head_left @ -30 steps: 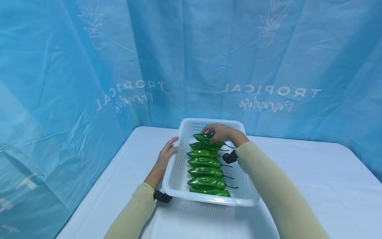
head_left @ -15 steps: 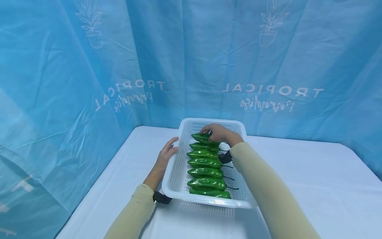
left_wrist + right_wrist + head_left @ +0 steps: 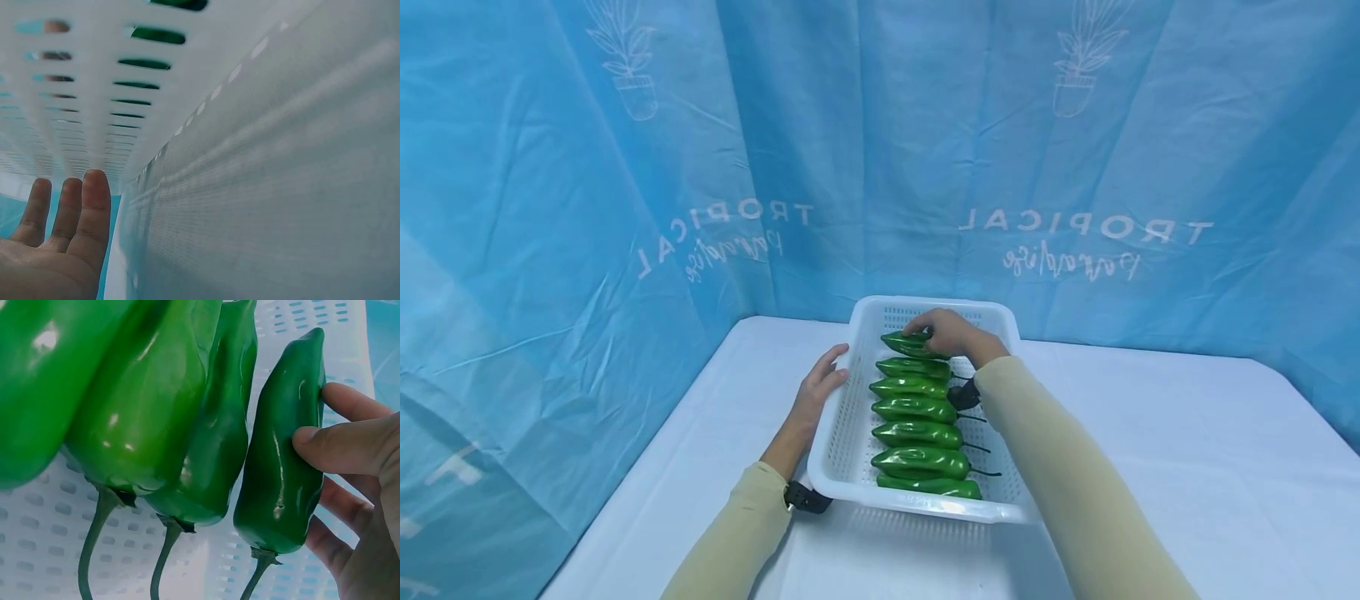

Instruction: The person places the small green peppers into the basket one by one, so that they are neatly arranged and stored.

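Inside a white plastic basket (image 3: 917, 501), several glossy green chili peppers (image 3: 913, 408) lie side by side, stems to the right. My right hand (image 3: 951, 333) pinches the farthest green chili pepper (image 3: 897, 342). In the right wrist view, the thumb (image 3: 312, 447) presses on that pepper's upper face, the other fingers lie along its far side, and a narrow gap separates it from its neighbour. My left hand (image 3: 820, 390) rests with straight fingers at the basket's left side. From the left wrist view, three of its fingers (image 3: 94, 219) extend beside the perforated basket wall.
The basket stands on a white-covered table (image 3: 1180, 450). A blue printed curtain (image 3: 925, 167) hangs behind the table and along its left. Dark wrist cameras (image 3: 807, 497) are strapped to both wrists; the right sleeve (image 3: 1067, 475) crosses above the basket's right rim.
The right hand and the farthest pepper have shifted slightly left and away from the nearer peppers, mostly in the first half second. The left hand has stayed in place.
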The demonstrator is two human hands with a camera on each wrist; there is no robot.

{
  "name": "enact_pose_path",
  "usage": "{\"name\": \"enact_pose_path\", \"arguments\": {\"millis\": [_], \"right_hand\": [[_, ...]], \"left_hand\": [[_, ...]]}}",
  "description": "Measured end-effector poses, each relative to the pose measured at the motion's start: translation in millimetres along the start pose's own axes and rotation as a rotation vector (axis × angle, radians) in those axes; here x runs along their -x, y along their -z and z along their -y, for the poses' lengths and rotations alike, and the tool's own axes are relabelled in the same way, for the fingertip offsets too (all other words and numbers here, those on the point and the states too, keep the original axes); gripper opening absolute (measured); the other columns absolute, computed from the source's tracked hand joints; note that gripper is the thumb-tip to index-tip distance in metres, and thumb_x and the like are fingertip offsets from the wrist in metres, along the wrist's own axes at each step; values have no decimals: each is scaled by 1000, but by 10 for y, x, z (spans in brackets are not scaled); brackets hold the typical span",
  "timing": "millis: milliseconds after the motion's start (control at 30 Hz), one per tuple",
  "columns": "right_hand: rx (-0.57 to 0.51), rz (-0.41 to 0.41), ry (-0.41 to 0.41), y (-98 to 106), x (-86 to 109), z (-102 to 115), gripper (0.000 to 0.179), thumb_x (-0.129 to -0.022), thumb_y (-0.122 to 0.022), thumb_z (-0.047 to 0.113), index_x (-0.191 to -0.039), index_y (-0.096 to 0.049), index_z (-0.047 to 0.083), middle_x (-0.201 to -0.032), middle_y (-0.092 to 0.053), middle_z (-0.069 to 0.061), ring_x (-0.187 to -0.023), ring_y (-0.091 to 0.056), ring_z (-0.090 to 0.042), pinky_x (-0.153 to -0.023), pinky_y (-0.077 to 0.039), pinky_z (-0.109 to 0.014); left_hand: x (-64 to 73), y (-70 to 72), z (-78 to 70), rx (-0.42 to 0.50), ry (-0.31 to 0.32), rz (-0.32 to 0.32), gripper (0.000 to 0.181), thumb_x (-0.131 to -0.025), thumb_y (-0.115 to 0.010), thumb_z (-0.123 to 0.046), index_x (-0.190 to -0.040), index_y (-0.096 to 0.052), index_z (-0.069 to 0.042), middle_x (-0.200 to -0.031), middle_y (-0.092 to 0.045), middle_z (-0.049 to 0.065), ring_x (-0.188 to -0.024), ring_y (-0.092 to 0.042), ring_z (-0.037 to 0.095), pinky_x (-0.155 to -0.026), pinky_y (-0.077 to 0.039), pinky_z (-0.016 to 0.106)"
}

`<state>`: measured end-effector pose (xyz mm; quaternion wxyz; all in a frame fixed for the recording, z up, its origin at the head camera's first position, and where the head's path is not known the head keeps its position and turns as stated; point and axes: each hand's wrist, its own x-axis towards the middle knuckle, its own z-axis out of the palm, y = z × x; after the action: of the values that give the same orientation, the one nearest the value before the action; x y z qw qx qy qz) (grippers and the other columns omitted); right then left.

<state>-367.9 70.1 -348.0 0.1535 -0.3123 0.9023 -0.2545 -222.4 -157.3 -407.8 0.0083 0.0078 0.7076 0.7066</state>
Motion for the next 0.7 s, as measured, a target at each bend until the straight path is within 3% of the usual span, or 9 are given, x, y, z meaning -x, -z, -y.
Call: {"name": "enact_pose_path", "arguments": {"millis": [167, 300, 367, 467, 567, 700], "right_hand": [[28, 3, -4, -11, -15, 2, 52, -89, -48, -11, -131, -66, 14, -144, -57, -13, -130, -53, -28, -81, -44, -34], [68, -13, 3, -15, -26, 18, 53, -87, -47, -12, -129, -67, 14, -143, -58, -13, -119, -55, -26, -80, -43, -34], [105, -24, 17, -24, -35, 28, 54, -86, -46, -12, -127, -68, 15, -142, -59, -13, -118, -57, -25, -82, -45, -35], [153, -33, 35, -52, -54, 44, 55, -85, -46, -12, -126, -69, 15, -139, -61, -11, -126, -56, -27, -98, -51, -38], [178, -33, 41, -84, -69, 49, 54, -86, -46, -13, -127, -69, 15, -137, -61, -11, -133, -53, -30, -109, -48, -44], [186, -38, 37, -109, -77, 44, 53, -88, -46, -13, -127, -68, 16, -138, -59, -11, -135, -51, -31, -111, -47, -46]], "left_hand": [[0, -2, -3, 8, -2, 2, 50, -101, -47, -34, -149, -35, -35, -152, -41, 7, -130, -54, 38, -98, -57, 48], [0, 4, -13, 14, -7, 15, 51, -101, -47, -34, -150, -33, -33, -153, -39, 9, -131, -52, 40, -100, -56, 50], [5, 8, -21, 12, -7, 19, 51, -101, -46, -35, -150, -33, -33, -153, -39, 9, -132, -52, 40, -101, -55, 50], [11, 13, -24, 10, -8, 21, 51, -101, -46, -35, -150, -33, -33, -154, -39, 9, -132, -51, 40, -101, -54, 50], [9, 11, -20, 9, -8, 21, 51, -101, -46, -34, -150, -33, -33, -153, -39, 10, -132, -51, 40, -101, -55, 50], [12, 9, -22, -3, -6, 22, 51, -101, -46, -35, -150, -32, -35, -154, -38, 9, -132, -52, 40, -99, -56, 50]]}}
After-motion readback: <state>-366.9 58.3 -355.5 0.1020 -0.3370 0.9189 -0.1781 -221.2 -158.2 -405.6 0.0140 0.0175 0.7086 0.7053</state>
